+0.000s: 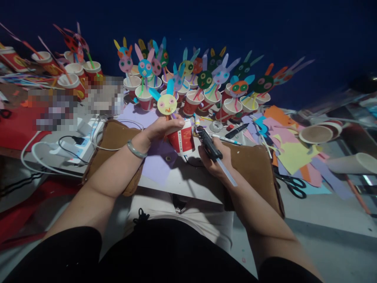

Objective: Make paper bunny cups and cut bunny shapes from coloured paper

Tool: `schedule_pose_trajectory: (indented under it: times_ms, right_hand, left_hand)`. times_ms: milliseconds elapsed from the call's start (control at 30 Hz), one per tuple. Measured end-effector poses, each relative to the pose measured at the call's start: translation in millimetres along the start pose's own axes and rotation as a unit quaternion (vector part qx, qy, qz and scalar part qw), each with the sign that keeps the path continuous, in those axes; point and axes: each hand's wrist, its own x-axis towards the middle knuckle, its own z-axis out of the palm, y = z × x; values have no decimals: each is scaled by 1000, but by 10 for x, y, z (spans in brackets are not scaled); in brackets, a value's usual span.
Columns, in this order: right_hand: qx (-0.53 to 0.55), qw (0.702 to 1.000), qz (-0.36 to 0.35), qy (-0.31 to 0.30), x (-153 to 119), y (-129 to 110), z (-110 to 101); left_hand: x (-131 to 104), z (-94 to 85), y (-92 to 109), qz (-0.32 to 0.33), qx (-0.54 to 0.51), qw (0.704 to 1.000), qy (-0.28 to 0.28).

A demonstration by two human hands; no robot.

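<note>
Red paper cup [182,138], just above or on the counter [188,179] in front of the wearer; from my remote head view I cannot tell whether its base touches. Left hand [161,129]: grip closed on the cup, thumb lying along the rim, the other fingers mostly hidden. Right hand [218,158]: grip wrapped round a black hot-glue gun [209,144], a translucent glue stick [227,173] protruding from its rear; I cannot tell whether the trigger is pressed. Step in hand, my judgement: gluing the yellow rabbit head [167,104] and its stems to the cup. Nozzle is near the cup, apparently not touching. Next move, as I judge it, calls for a steady cup and a careful approach, with the tip clear of the left thumb. Appearance: cup red, slightly tilted, with a pale printed band down its side and a white rim; rabbit face round and yellow, with blue ears, pinkish eyes and a small darker mouth. Similar rabbit-topped cups [194,103] stand behind; lilac paper [157,167] lies beneath.
</note>
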Motion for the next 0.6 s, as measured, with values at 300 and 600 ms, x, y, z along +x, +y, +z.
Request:
schedule_pose_trajectory:
  times_ms: [300, 600]
  right_hand:
    - [-2, 995, 69, 70, 39, 116, 99]
    - [-167, 972, 161, 39, 144, 237, -377]
  left_hand:
    - [8, 10, 11, 1, -29, 999, 21]
    - [61, -55, 81, 51, -62, 994, 76]
